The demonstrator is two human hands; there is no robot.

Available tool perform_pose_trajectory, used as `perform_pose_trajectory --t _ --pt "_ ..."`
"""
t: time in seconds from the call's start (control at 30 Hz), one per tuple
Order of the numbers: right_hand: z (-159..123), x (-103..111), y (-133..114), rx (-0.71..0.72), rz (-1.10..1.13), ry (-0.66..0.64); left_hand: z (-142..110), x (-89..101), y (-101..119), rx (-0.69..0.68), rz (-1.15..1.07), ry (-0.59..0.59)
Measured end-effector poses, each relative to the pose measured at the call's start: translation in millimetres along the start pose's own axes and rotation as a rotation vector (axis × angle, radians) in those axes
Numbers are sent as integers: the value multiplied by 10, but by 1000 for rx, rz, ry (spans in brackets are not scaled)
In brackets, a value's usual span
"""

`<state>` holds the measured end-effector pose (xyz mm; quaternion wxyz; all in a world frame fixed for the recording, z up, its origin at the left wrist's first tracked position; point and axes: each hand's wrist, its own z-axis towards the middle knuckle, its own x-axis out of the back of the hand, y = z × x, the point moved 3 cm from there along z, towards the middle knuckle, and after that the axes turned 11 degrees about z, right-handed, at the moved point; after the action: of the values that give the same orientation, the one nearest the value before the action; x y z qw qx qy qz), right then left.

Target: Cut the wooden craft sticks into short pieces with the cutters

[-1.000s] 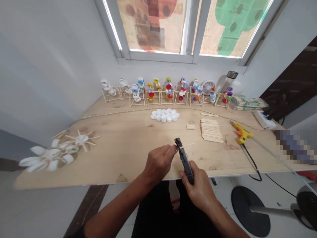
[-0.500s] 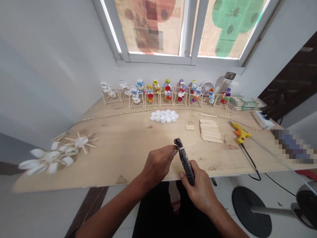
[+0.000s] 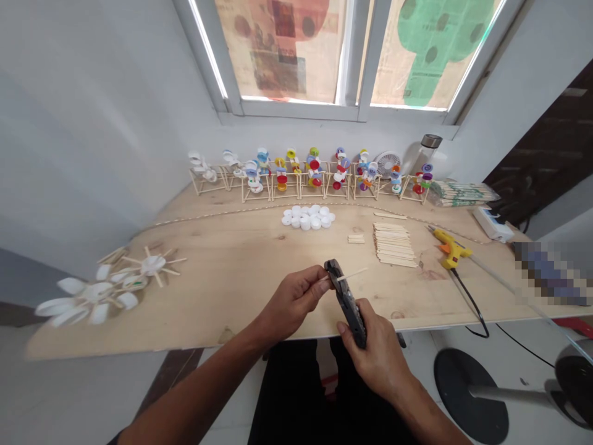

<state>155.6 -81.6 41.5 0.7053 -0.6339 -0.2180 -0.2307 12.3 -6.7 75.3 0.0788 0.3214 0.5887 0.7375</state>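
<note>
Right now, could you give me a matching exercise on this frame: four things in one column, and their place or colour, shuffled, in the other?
Things:
1. dark hand tool
2. thin stick
3. glue gun
4. white caps

Place or colour:
A. clustered near the middle of the table
B. gripped in the right hand
C. yellow, with an orange trigger
D. between the fingertips of the left hand

Pairs: 1-B, 2-D, 3-C, 4-A

I make it two bare hands, one dark hand tool, one held stick, one glue gun, one small fan, one bottle and one power strip. Roughly a dozen white caps crowd together, and the piled sticks are too many to count
</note>
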Motion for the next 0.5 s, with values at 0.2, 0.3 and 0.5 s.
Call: perform_pose_trajectory --t 0.2,0.3,0.5 --pt "47 -40 37 -5 -43 7 -3 -9 -23 -58 193 98" --pt "73 -67 51 -22 -34 5 -20 -40 -40 -181 529 275" --pt "89 -69 30 -56 34 -14 -54 -114 -115 -434 1018 509"
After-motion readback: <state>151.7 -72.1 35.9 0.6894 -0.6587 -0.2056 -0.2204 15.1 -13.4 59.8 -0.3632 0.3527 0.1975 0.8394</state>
